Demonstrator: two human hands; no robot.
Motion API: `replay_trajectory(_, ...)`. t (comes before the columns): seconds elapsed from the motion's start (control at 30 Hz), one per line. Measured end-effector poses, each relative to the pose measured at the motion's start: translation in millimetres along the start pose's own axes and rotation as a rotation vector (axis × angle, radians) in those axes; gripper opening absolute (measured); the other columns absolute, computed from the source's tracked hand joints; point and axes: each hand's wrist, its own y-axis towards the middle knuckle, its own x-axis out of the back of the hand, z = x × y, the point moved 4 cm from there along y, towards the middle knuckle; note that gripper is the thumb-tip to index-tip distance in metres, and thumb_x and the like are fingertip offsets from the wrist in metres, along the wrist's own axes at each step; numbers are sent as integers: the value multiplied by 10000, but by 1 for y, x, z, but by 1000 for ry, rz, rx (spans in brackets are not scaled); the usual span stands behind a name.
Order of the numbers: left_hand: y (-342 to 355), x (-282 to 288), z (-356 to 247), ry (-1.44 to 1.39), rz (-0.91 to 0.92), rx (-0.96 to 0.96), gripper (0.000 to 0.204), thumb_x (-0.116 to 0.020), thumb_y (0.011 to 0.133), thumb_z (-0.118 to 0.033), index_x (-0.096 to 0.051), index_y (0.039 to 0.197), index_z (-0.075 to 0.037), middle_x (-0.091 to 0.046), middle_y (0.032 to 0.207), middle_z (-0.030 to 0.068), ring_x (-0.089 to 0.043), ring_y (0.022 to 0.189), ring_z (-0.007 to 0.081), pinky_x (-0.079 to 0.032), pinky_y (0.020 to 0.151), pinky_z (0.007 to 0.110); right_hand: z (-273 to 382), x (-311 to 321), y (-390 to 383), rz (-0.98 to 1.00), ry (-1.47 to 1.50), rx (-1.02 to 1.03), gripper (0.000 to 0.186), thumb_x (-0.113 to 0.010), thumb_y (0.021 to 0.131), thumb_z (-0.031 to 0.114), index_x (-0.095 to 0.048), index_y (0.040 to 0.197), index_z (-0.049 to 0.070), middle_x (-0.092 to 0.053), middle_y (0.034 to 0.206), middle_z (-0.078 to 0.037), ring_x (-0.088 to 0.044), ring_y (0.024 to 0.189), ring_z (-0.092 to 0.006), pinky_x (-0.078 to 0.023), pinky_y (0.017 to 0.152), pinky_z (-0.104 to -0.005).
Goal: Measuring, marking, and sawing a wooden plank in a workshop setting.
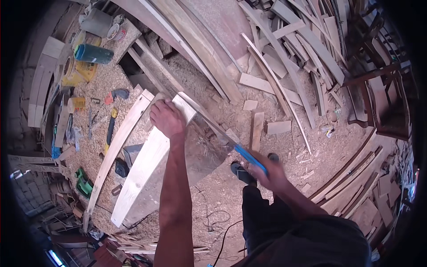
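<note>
A pale, tapered wooden board (pixel 144 171) lies slantwise on a work surface, its wide end away from me. My left hand (pixel 168 118) is on that wide end, fingers curled over its left edge. My right hand (pixel 269 173), slightly blurred, is closed round the blue handle (pixel 244 153) of a saw-like tool. Its long, narrow grey blade (pixel 218 130) slants up and left to the board's right corner. I cannot make out any teeth. Left of the board lies a second, curved wooden piece (pixel 118 149).
On the shavings-covered surface at left are a yellow-and-black hand tool (pixel 111 127), a green tool (pixel 83 183), a teal bottle (pixel 93 53) and yellow containers (pixel 80 71). Offcuts (pixel 279 127) and stacked planks (pixel 289 44) lie to the right. A cable (pixel 224 236) runs near my legs.
</note>
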Motion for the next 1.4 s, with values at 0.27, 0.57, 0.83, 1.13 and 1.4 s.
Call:
replay_trajectory(0.27,-8,-16,-5,-76,-23,70,335,-521,1137,-370,-654,1144,-63,-634,1178,193,-606,1168,417,-457,1040,568,10,-78,147,15,-162,-33,413,-682,1112,292,-688,1441,44,-775,937,-226,-815,824,-348,-609,682,-463)
replay_trajectory(0.57,-22,-5,39,-48,-79,53,268,-561,1103,-316,-645,1110,-61,-608,1117,158,-592,1115,369,-433,1081,535,6,-61,-12,-30,-53,-19,415,-576,1142,247,-691,1480,35,-708,821,-145,-703,735,-160,-565,686,-360)
replay_trajectory(0.83,-50,-11,40,-70,-57,73,245,-563,1102,-305,-662,1114,-81,-618,1117,156,-597,1118,372,-440,1070,540,8,-108,77,-49,-108,-101,460,-604,1146,316,-710,1403,-51,-669,746,-94,-597,638,-114,-472,584,-348)
replay_trajectory(1.13,-42,8,27,-144,-110,67,288,-610,1026,-278,-681,1178,-44,-629,1153,177,-585,1184,384,-406,1115,572,7,-79,16,-165,-253,-78,428,-546,1184,337,-734,1085,-35,-566,635,-38,-542,557,-131,-409,527,-361)
replay_trajectory(1.4,-43,9,49,-136,-166,74,290,-598,1053,-311,-664,1151,-45,-624,1162,191,-576,1177,395,-405,1103,586,22,-47,-62,-93,-89,-150,508,-515,1188,409,-747,1175,-43,-588,710,-4,-466,525,-61,-369,489,-296)
